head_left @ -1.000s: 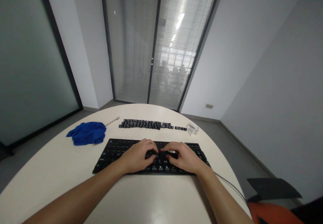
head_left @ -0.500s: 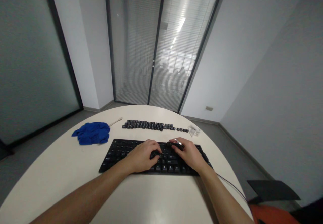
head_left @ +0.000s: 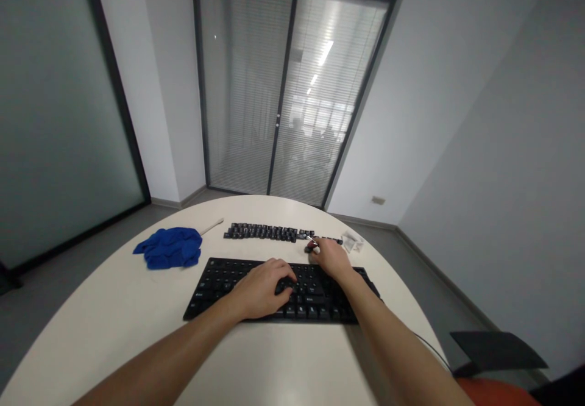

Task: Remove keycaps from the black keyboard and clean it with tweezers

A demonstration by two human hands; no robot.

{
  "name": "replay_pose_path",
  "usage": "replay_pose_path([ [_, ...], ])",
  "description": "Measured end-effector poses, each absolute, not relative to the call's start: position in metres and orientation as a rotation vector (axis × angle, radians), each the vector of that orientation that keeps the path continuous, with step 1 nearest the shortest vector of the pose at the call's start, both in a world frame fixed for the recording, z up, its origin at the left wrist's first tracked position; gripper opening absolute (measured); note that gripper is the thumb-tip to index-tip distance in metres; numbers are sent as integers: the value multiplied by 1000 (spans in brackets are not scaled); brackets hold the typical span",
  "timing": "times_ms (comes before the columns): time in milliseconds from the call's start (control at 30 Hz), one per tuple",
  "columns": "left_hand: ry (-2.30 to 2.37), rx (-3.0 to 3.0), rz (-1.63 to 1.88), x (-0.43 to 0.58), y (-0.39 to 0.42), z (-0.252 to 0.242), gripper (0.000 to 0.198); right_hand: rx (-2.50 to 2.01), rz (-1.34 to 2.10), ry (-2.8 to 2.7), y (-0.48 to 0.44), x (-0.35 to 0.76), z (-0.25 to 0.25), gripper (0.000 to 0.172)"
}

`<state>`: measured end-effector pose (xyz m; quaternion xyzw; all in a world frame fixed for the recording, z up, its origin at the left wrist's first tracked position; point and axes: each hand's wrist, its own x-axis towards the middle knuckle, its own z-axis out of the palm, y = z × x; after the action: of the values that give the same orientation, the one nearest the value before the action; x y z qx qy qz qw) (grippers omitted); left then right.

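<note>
A black keyboard (head_left: 214,284) lies on the white round table (head_left: 114,314). On its middle rests my left hand (head_left: 265,287), fingers curled and apart, with nothing seen in it. Beyond the keyboard's back edge, my right hand (head_left: 333,256) pinches a small tool with a dark red and black body and a thin metallic tip. That tip is near the rows of loose black keycaps (head_left: 262,232) behind the keyboard. Part of the keycap row on the right is hidden behind the right hand.
A crumpled blue cloth (head_left: 171,247) lies at the left, beside a thin white stick (head_left: 212,226). Small clear packets (head_left: 351,241) sit at the right back. A cable (head_left: 432,348) runs over the right edge, near a chair (head_left: 498,351).
My right hand has moved away from me, from over the keyboard toward the loose keycaps, with the tool in it. My left hand has stayed on the keyboard. The view has shifted slightly.
</note>
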<state>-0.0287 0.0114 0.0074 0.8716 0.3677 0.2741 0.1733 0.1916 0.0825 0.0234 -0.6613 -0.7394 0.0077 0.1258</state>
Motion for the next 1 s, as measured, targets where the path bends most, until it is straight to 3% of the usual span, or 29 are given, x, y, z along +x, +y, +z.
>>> replay_pose_path([
  [1000, 1053, 2474, 767, -28, 10, 11, 21, -1898, -110, -2145, 109, 171, 7, 28],
])
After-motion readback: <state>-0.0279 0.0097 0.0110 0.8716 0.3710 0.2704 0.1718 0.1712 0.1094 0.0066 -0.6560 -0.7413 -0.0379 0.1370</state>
